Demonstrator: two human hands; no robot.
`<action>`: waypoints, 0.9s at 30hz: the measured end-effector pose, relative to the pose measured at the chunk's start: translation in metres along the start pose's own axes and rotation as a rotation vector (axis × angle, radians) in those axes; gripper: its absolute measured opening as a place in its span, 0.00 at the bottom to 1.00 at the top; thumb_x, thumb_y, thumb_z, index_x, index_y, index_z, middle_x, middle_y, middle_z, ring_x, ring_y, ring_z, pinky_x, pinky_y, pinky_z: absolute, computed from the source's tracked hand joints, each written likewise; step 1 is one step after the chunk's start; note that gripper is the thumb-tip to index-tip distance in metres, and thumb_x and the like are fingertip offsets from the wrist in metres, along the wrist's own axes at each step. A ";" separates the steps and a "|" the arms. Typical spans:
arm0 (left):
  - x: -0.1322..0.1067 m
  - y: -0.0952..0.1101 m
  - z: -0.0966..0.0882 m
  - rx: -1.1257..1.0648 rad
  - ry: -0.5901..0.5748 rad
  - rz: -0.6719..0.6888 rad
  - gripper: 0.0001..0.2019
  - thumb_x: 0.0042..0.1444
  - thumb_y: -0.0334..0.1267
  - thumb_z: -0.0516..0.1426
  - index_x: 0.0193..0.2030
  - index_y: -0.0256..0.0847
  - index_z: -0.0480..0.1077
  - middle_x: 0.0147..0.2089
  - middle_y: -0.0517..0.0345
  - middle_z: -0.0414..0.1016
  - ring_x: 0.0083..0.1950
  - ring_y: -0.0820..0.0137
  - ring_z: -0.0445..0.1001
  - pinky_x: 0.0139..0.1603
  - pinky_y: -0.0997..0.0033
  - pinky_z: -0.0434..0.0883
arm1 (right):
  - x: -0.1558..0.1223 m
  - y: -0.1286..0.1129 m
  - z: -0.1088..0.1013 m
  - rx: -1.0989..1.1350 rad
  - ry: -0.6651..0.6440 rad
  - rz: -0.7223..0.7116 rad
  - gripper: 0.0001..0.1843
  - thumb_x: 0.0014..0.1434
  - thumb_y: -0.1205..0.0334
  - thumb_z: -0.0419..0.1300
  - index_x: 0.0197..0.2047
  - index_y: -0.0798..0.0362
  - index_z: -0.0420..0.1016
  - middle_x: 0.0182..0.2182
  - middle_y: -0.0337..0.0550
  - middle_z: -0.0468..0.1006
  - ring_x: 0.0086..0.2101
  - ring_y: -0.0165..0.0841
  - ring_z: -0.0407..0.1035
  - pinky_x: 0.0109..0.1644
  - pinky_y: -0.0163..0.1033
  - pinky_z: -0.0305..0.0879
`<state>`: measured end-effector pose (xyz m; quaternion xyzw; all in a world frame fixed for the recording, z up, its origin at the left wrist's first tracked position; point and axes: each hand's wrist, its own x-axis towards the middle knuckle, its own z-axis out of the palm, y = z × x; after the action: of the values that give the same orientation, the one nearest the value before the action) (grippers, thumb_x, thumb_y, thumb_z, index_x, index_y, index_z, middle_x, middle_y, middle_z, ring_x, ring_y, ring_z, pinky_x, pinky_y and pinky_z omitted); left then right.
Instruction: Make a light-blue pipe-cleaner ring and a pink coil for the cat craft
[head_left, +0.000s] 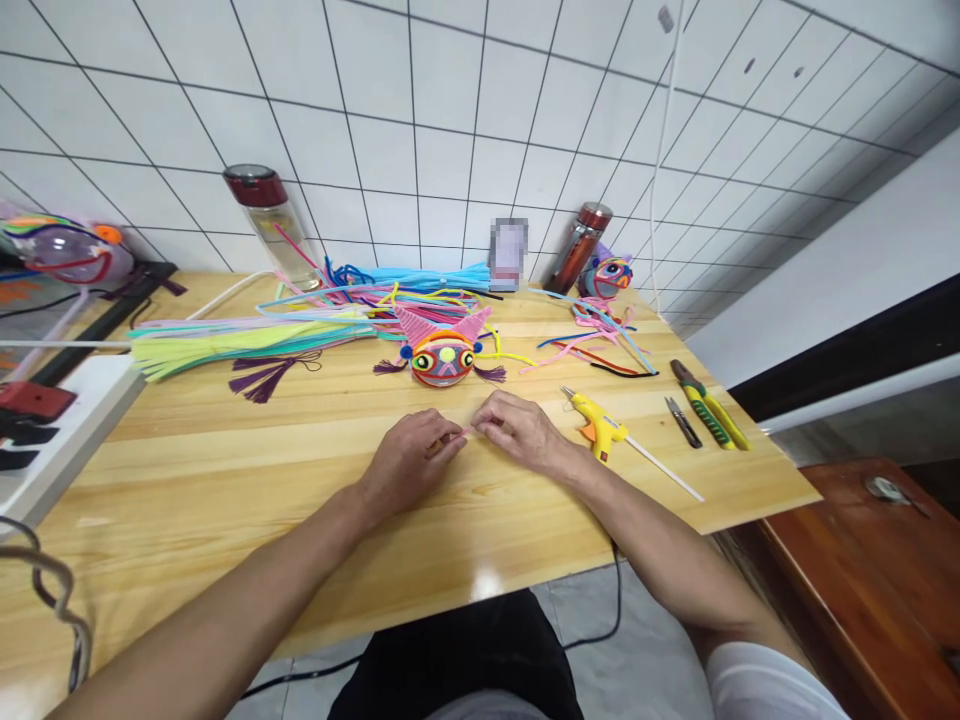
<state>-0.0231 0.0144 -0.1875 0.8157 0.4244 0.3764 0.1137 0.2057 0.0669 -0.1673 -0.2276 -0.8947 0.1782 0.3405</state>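
Both hands meet over the middle of the wooden table. My left hand is closed in a pinch on a short pink pipe cleaner. From the other side, the fingertips of my right hand pinch the same piece; most of it is hidden by the fingers. Just beyond the hands sits a craft animal head with pink pointed ears, round eyes and purple tassels at its sides. A yellow hot glue gun with a white glue stick lies to the right of my right hand.
Bundles of coloured pipe cleaners and a purple tassel lie at the left and back. Two bottles stand by the tiled wall. Thread snips and pliers lie right, near the table edge. A white power strip is at left.
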 end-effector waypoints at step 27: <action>0.000 -0.001 0.000 0.008 0.014 -0.051 0.08 0.68 0.36 0.58 0.37 0.39 0.75 0.32 0.59 0.74 0.33 0.72 0.71 0.38 0.70 0.67 | 0.000 0.000 -0.003 0.027 0.006 0.007 0.06 0.70 0.67 0.58 0.43 0.50 0.77 0.34 0.42 0.80 0.35 0.31 0.74 0.39 0.36 0.70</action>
<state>-0.0237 0.0153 -0.1885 0.8024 0.4475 0.3771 0.1170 0.2077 0.0674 -0.1649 -0.2267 -0.8904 0.1908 0.3456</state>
